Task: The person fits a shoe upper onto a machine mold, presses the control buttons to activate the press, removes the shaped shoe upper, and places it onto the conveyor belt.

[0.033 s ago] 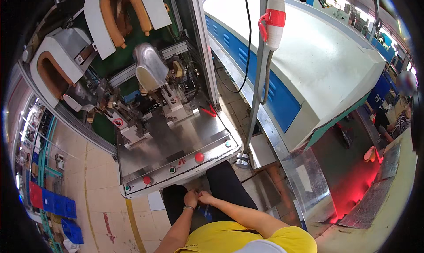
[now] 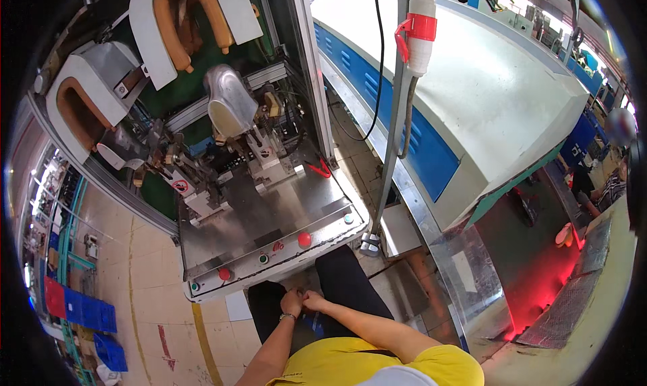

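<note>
A pale floor (image 2: 162,278) is spreading at left — a yellow line (image 2: 202,332) is crossing it, a red arrow (image 2: 165,345) is lying alongside. Blue bins (image 2: 91,312) are sitting farther left — red light (image 2: 536,308) is glowing at right.

From my end I see a metal table (image 2: 236,232) carrying two upright fixtures (image 2: 271,165), a red item (image 2: 321,170) and front-edge buttons (image 2: 304,240)

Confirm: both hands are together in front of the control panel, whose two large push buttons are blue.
Wrong colour: the head view shows both large push buttons red. Left hand and right hand are together in front of the control panel.
</note>
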Action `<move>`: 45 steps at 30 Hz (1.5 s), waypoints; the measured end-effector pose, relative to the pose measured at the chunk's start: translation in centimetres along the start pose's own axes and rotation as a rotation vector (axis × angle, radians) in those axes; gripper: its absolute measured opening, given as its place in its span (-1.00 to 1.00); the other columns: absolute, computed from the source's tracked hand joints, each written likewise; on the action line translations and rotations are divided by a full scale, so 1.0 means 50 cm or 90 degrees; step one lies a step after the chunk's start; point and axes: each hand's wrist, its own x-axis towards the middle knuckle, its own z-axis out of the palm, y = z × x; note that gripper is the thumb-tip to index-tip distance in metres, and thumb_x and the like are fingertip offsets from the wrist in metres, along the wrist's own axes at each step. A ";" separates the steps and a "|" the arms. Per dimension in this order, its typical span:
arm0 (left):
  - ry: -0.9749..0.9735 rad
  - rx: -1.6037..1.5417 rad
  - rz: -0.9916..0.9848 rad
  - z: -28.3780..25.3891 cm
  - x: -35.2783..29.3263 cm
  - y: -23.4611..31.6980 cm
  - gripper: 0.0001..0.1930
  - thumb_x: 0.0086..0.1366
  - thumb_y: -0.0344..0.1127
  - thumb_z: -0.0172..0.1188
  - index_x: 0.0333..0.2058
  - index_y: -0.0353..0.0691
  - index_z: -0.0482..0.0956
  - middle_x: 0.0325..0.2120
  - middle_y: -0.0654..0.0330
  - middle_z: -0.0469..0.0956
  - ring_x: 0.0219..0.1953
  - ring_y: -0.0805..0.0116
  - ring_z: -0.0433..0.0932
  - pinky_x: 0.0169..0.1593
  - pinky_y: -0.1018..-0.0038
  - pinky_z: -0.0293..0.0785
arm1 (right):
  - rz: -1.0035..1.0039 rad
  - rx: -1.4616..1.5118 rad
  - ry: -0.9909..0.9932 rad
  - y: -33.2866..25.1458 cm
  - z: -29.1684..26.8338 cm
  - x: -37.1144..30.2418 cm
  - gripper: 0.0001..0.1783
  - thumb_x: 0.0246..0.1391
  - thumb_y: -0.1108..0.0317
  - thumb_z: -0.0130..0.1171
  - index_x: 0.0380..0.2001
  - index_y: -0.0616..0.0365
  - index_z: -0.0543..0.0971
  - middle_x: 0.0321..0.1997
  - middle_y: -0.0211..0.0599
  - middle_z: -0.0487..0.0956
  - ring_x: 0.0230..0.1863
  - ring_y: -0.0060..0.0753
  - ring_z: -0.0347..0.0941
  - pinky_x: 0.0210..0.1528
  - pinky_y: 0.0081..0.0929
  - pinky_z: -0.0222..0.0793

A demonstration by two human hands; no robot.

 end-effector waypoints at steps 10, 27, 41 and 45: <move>-0.039 0.026 0.007 -0.011 -0.013 -0.008 -0.76 0.03 -0.18 -0.02 -0.32 -0.06 0.49 -0.44 0.07 0.50 -0.38 0.13 0.47 -0.30 0.34 0.38 | -0.059 -0.088 -0.003 -0.011 0.000 -0.013 -0.82 -0.29 0.41 0.06 -0.51 0.23 0.39 -0.62 -0.23 0.46 -0.57 -0.43 0.39 -0.56 -0.48 0.29; -0.031 0.022 0.035 -0.001 -0.009 -0.030 -0.79 -0.01 -0.20 0.01 -0.37 -0.03 0.52 -0.44 0.09 0.50 -0.36 0.15 0.48 -0.31 0.36 0.38 | -0.007 -0.218 -0.145 -0.058 -0.013 -0.034 -0.71 -0.17 0.32 -0.05 -0.37 0.27 0.48 -0.37 -0.03 0.49 -0.37 -0.16 0.42 -0.35 -0.35 0.32; -0.071 0.038 0.010 -0.020 -0.014 0.007 -0.77 -0.01 -0.22 0.02 -0.33 -0.02 0.51 -0.46 0.12 0.51 -0.36 0.17 0.48 -0.30 0.36 0.38 | -0.099 -0.255 -0.080 0.075 0.043 0.073 -0.63 -0.21 0.33 -0.07 -0.27 0.25 0.45 -0.21 0.01 0.43 -0.16 -0.06 0.35 -0.14 -0.31 0.25; -0.036 0.053 0.032 -0.012 -0.015 -0.024 -0.79 0.02 -0.21 -0.03 -0.35 0.00 0.52 -0.46 0.11 0.51 -0.37 0.14 0.48 -0.31 0.34 0.38 | -0.107 -0.289 -0.110 -0.038 0.008 -0.019 -0.63 -0.18 0.36 -0.13 -0.24 0.28 0.44 -0.16 0.02 0.41 -0.15 -0.04 0.35 -0.14 -0.32 0.27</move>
